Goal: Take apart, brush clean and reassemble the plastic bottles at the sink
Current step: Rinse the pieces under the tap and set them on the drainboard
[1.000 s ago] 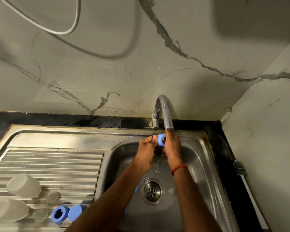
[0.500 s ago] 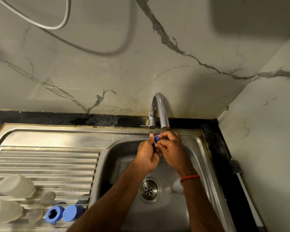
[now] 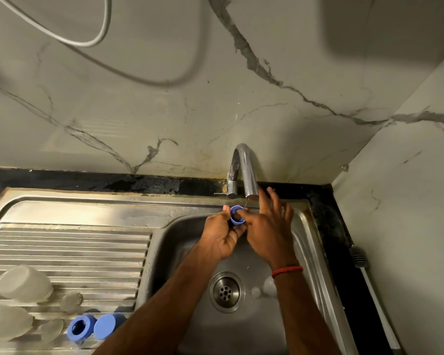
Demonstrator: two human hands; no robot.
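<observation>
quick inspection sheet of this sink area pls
surface: stainless sink, ribbed drainboard on the left, basin with drain.
job's things: held blue cap just below the faucet spout; open blue ring, closed blue cap and translucent bottle parts on the drainboard; clear small part in the basin by the drain; white-handled brush on the dark counter at the right.
clutter: nothing seen.
grippers: left hand grips the held blue cap; right hand presses its thumb into it, fingers spread.
cables: grey cable looping on the wall.
surroundings: marble-patterned wall.
</observation>
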